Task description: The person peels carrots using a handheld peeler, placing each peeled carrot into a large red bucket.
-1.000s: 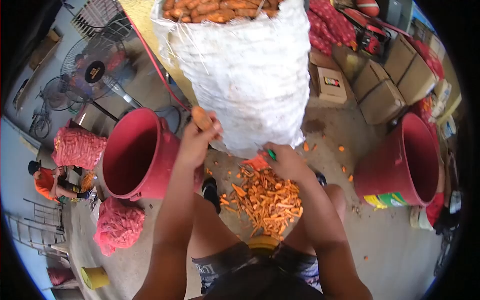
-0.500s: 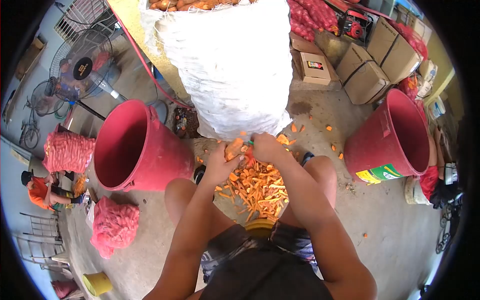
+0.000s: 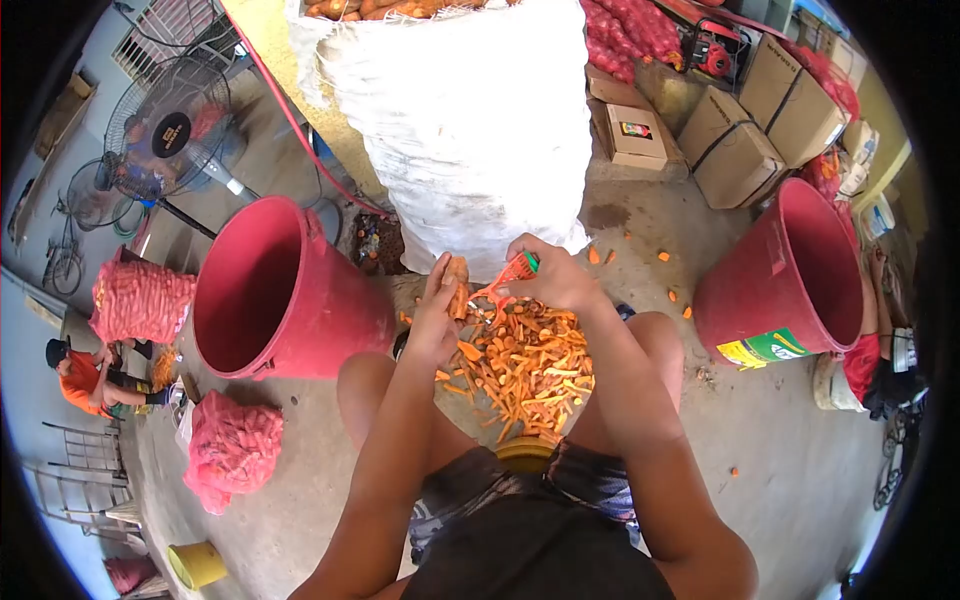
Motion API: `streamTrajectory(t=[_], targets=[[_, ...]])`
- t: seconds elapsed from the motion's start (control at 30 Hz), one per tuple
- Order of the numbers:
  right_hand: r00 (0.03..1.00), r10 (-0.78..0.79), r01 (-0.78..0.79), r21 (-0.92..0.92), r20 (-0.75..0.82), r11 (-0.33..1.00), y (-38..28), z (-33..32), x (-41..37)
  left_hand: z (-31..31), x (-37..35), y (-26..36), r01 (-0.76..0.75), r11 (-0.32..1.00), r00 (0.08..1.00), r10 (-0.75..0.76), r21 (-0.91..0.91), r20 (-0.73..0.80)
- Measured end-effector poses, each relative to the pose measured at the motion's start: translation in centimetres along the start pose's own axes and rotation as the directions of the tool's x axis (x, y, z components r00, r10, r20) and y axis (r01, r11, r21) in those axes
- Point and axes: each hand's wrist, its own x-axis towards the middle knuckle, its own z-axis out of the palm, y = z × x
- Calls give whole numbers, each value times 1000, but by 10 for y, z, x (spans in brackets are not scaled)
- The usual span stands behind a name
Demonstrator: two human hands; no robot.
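Observation:
My left hand is closed round an upright carrot, its top end showing above the fingers. In my right hand is an orange peeler with a green part near the thumb side, its head pointing toward the carrot. A small space shows between peeler head and carrot. Below both hands, a heap of carrot peelings and cut ends covers the floor between my knees. A tall white sack stands right in front of my hands, with carrots at its open top.
A large red bin stands on the left, another red bin on the right. A pink mesh bag lies at lower left, near a person in orange. Cardboard boxes and a pedestal fan stand farther back.
My right hand has turned and lifted slightly, so the peeler now shows clearly. The left hand has tipped the carrot from slanted to upright. The view has shifted a little.

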Motion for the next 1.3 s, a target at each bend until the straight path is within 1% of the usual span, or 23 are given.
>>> streamTrajectory(t=[0.03, 0.17, 0.23, 0.27, 0.33, 0.47, 0.57, 0.63, 0.67, 0.73, 0.77, 0.83, 0.87, 0.9, 0.97, 1.0, 1.07, 1.1, 1.17, 1.2, 1.23, 1.27, 1.3], targets=[[997, -69, 68, -23, -28, 997, 2, 3, 0, -1, 0, -2, 1, 1000, 1000, -1, 5, 17], [994, -109, 110, 24, -27, 994, 6, 13, 3, 0, 0, -5, 52, 997, 997, -49, -51, 65], [995, -103, 103, 39, -13, 994, 6, 16, 4, 4, -2, -4, 127, 977, 992, -122, -172, 36], [995, -102, 102, 39, -13, 994, 6, 17, 4, 3, -1, -6, 128, 977, 992, -124, -172, 36], [986, -166, 166, 0, -3, 986, 7, 20, 4, -1, 2, -12, 125, 966, 991, -110, -225, 79], [982, -190, 190, 20, 8, 982, 11, 27, 6, -3, 5, -20, 90, 967, 995, -79, -237, 54], [978, -206, 206, 25, -14, 978, 15, 31, 6, -3, 4, -21, 98, 964, 992, -76, -246, 98], [962, -268, 268, -8, -50, 963, 17, 31, 7, 4, -2, -17, 109, 968, 994, -106, -225, 27], [962, -270, 270, -9, -48, 963, 17, 29, 9, 2, -3, -16, 107, 968, 994, -104, -226, 26], [961, -247, 243, -52, -122, 969, 22, 20, 11, -5, -7, -17, 192, 980, 975, -183, -60, 128], [961, -248, 243, -52, -123, 969, 25, 14, 14, -5, -7, -20, 191, 980, 975, -183, -59, 128], [974, -52, 48, -24, -219, 999, 35, -1, 24, 1, -11, -19, 221, 975, 972, -218, -19, 84], [977, 13, -27, -62, -214, 998, 39, -5, 27, 1, -13, -18, 220, 975, 972, -218, -16, 84], [976, 13, -27, -60, -216, 998, 43, -7, 28, 0, -15, -18, 228, 972, 968, -221, -50, 121], [960, 1, -52, -175, -279, 983, 51, -8, 30, 0, -15, -18, 235, 968, 963, -220, -84, 157], [960, 0, -51, -174, -279, 984, 47, -8, 28, 0, -15, -18, 222, 969, 970, -209, -105, 122], [973, 77, -82, -11, -218, 997, 28, -7, 19, -3, -14, -18, 207, 970, 977, -197, -127, 85], [973, 76, -81, -13, -216, 997, 23, -2, 16, -9, -9, -20, 214, 964, 976, -204, -155, 80], [960, -210, 202, -60, -187, 978, 16, 14, 5, -9, -5, -23, 227, 956, 973, -217, -183, 74], [960, -206, 198, -61, -191, 978, 11, 22, 0, -3, -2, -26, 176, 958, 984, -171, -228, 43], [961, -246, 239, -71, -125, 968, 8, 30, -5, 3, -1, -26, 124, 955, 992, -126, -270, 11], [957, -284, 280, -79, -58, 957, 6, 32, -8, 6, -3, -26, 130, 955, 991, -131, -268, 16], [958, -281, 276, -80, -62, 958, 8, 28, -7, 14, -10, -20, 157, 955, 987, -161, -250, 4]])
